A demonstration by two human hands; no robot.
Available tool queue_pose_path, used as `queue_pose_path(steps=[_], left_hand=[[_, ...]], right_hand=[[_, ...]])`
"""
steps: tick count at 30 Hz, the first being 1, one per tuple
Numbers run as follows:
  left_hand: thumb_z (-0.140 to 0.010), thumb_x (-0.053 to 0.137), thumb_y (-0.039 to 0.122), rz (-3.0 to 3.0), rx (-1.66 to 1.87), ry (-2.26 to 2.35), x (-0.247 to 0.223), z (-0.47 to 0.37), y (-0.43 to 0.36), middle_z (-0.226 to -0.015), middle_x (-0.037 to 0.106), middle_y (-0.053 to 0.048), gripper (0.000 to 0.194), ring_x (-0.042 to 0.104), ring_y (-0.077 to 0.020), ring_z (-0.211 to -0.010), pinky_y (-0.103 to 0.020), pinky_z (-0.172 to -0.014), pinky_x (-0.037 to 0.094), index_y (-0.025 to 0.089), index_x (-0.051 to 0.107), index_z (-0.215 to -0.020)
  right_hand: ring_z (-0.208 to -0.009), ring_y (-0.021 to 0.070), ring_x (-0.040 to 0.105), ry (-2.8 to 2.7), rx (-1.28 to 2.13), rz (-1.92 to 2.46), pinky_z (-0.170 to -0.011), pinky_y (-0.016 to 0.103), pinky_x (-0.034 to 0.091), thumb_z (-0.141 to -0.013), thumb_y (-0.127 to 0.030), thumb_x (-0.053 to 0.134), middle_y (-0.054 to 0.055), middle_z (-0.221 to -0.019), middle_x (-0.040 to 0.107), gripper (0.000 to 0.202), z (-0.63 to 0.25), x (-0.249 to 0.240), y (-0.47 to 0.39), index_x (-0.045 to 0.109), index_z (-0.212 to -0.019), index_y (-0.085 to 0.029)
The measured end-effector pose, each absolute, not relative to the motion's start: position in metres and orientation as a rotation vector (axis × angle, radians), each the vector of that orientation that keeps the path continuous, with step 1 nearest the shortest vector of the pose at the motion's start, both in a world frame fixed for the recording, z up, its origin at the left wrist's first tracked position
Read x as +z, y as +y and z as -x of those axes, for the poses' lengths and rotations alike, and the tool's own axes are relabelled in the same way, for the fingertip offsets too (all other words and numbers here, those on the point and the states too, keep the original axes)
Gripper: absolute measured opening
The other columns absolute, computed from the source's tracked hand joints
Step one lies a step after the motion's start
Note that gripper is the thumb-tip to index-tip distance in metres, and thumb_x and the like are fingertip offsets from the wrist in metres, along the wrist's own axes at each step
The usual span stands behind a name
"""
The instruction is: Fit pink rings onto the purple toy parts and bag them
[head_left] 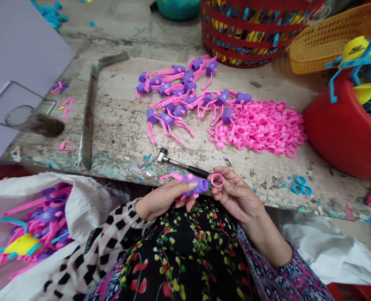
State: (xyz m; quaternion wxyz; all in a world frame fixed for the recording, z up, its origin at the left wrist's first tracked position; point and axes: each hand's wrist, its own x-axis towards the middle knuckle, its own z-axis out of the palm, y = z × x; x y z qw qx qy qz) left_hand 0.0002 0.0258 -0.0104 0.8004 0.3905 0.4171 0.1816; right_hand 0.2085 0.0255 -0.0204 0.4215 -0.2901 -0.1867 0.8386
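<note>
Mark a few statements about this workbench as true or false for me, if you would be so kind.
The left hand holds a purple toy piece. True.
The right hand holds a blue ring. False: it holds a pink ring.
The hammer lies on the table. True.
The pink ring pile is inside the red bowl. False: it lies on the table.
The yellow basket is behind the red bowl. True.

Gap on bench [118,125] between metal bar [89,113] and purple-pink parts [168,120]; hammer [177,163] obstructs near edge
</note>
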Motion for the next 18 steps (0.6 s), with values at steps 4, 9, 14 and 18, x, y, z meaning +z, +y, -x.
queue_pose_path(steps=[4, 9, 14, 18], left_hand=[[-0.088, 0.046, 0.053, -0.840, 0.380, 0.927, -0.0085, -0.0007, 0.0253, -0.057, 0.055, 0.000, 0.041, 0.033, -0.0091, -0.050, -0.025, -0.048, 0.020, 0.015, 0.057, -0.077], [-0.089, 0.046, 0.051, -0.915, 0.364, 0.945, -0.0065, -0.0005, 0.0244, -0.060, 0.056, 0.000, 0.039, 0.035, -0.0096, -0.052, -0.025, -0.050, 0.023, 0.015, 0.057, -0.077], [-0.090, 0.044, 0.049, -0.988, 0.323, 0.946, -0.0022, -0.0012, 0.0247, -0.060, 0.055, 0.001, 0.039, 0.035, -0.0094, -0.053, -0.025, -0.051, 0.024, 0.016, 0.057, -0.076], [-0.090, 0.043, 0.051, -1.022, 0.295, 0.954, -0.0002, -0.0017, 0.0249, -0.059, 0.054, 0.001, 0.041, 0.035, -0.0097, -0.052, -0.026, -0.051, 0.024, 0.016, 0.057, -0.076]], right_hand=[[-0.069, 0.0090, 0.068, -0.444, 2.077, 0.772, -0.067, 0.017, 0.058, -0.070, -0.023, 0.079, 0.001, -0.087, 0.072, 0.027, -0.2097, -0.0208, 0.0250, 0.071, -0.096, -0.021], [-0.072, 0.0089, 0.068, -0.477, 2.044, 0.763, -0.068, 0.018, 0.058, -0.074, -0.029, 0.077, 0.001, -0.090, 0.072, 0.015, -0.2108, -0.0217, 0.0247, 0.070, -0.085, -0.021], [-0.072, 0.0090, 0.069, -0.465, 2.062, 0.763, -0.069, 0.017, 0.058, -0.068, -0.025, 0.082, 0.001, -0.092, 0.073, 0.030, -0.2128, -0.0243, 0.0235, 0.071, -0.095, -0.021], [-0.073, 0.0114, 0.070, -0.479, 2.062, 0.812, -0.071, 0.020, 0.060, -0.066, -0.025, 0.083, 0.003, -0.093, 0.075, 0.031, -0.2154, -0.0247, 0.0229, 0.073, -0.095, -0.020]])
